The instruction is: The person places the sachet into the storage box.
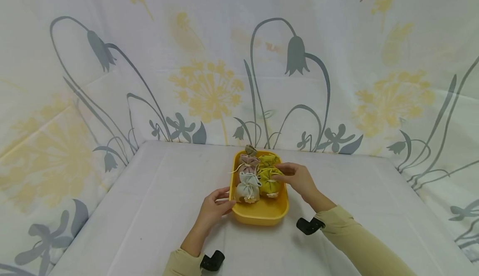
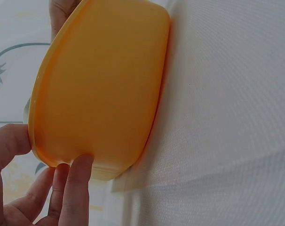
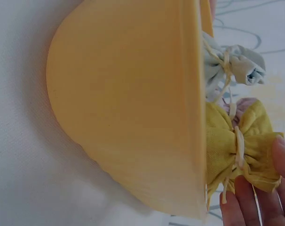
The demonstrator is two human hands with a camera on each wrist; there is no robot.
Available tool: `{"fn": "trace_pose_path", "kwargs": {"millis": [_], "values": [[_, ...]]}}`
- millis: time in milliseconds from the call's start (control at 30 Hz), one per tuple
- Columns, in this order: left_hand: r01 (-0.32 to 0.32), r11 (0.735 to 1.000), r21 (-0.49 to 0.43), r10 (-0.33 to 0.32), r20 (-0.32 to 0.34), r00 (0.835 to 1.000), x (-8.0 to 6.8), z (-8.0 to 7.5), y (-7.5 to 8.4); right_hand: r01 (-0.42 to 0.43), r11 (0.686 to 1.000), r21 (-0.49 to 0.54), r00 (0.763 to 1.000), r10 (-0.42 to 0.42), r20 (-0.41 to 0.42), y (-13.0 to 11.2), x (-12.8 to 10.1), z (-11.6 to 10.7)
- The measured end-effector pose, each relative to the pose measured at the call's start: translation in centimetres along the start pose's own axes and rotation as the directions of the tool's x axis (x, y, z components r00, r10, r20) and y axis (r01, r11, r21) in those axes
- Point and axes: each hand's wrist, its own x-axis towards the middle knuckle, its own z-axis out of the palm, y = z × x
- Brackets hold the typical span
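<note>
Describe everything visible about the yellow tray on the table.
The yellow tray is a rounded-corner, oblong basin of smooth matte plastic with a thin lip and sloping walls. It sits flat on the white cloth-covered table, near the middle. Inside stand several small drawstring pouches: a pale blue pouch, a pink pouch and two yellow-green pouches. The left hand holds its near-left rim, thumb on the lip and fingers against the wall. The right hand reaches over it to a yellow-green pouch.
</note>
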Motion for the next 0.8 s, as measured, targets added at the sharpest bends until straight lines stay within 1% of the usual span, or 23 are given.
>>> {"fn": "trace_pose_path", "kwargs": {"millis": [67, 100, 300, 333, 533, 733, 767, 800], "values": [[-0.002, 1.000, -0.003, 0.002, 0.003, 1.000, 0.0, 0.0, 0.0, -0.002, 1.000, 0.022, 1.000, 0.002, -0.006, 0.0, -0.2, -0.2], [0.000, 1.000, -0.004, 0.000, 0.004, 1.000, -0.3, 0.0, 0.5, -0.007, 1.000, 0.030, 1.000, 0.008, -0.009, 0.1, -0.3, -0.3], [0.016, 1.000, 0.005, -0.016, -0.006, 1.000, -0.1, 0.0, 0.3, -0.058, 0.997, 0.051, 0.997, 0.060, -0.043, 0.7, -1.0, -0.4], [0.017, 1.000, 0.005, -0.017, -0.009, 1.000, 0.1, 0.0, -0.1, -0.061, 0.996, 0.060, 0.997, 0.064, -0.048, 0.8, -1.1, -0.4], [0.022, 1.000, -0.001, -0.022, -0.012, 1.000, 0.3, 0.0, -0.2, -0.068, 0.994, 0.087, 0.995, 0.074, -0.063, 1.1, -1.8, -0.4], [-0.048, 0.999, -0.006, 0.048, 0.006, 0.999, 0.0, -0.1, 0.0, -0.069, 0.993, 0.096, 0.994, 0.077, -0.080, 1.4, -2.4, -0.5], [-0.054, 0.999, -0.005, 0.055, 0.008, 0.998, 0.0, -0.1, -0.1, -0.068, 0.993, 0.099, 0.994, 0.077, -0.083, 1.4, -2.4, -0.6], [-0.044, 0.999, -0.006, 0.045, 0.007, 0.999, 0.1, -0.1, 0.0, -0.069, 0.992, 0.102, 0.993, 0.078, -0.085, 1.5, -2.5, -0.6]]}}
